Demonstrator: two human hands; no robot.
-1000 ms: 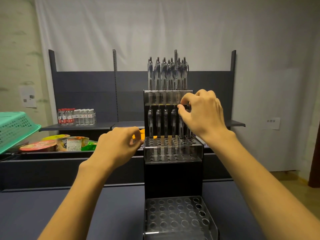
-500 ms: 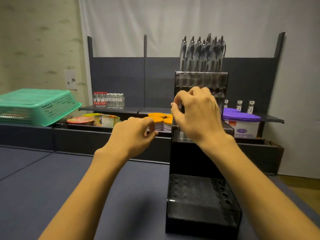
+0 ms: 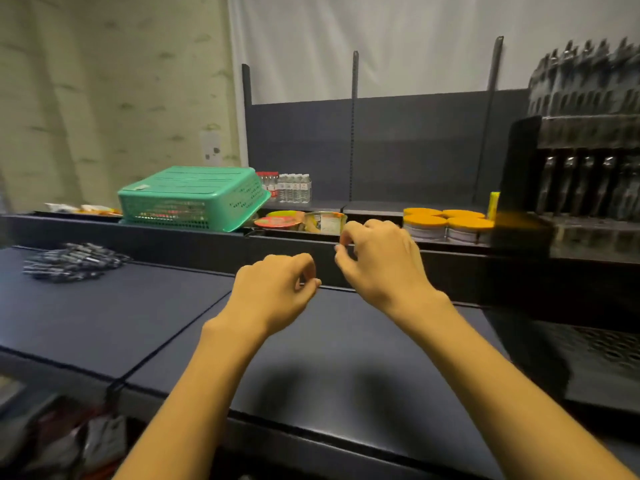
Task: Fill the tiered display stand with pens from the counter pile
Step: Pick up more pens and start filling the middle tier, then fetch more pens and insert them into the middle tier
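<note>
Dark blue worktop (image 3: 114, 317) spreads under my two hands, both empty and hanging above it. My left hand (image 3: 273, 292) has loosely curled fingers, thumb near the forefinger; my right hand (image 3: 381, 261) is the same, its grip narrow and holding nothing. The pens (image 3: 74, 262) lie heaped at the far left of the worktop, well apart from the stand (image 3: 585, 209) at the right edge (blurred, pens upright in its upper tiers). A green basket (image 3: 192, 197) sits upturned behind.

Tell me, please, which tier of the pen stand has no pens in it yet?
The lowest tier, at the front: its holes show bare, while the middle tier and top tier hold upright pens.
</note>
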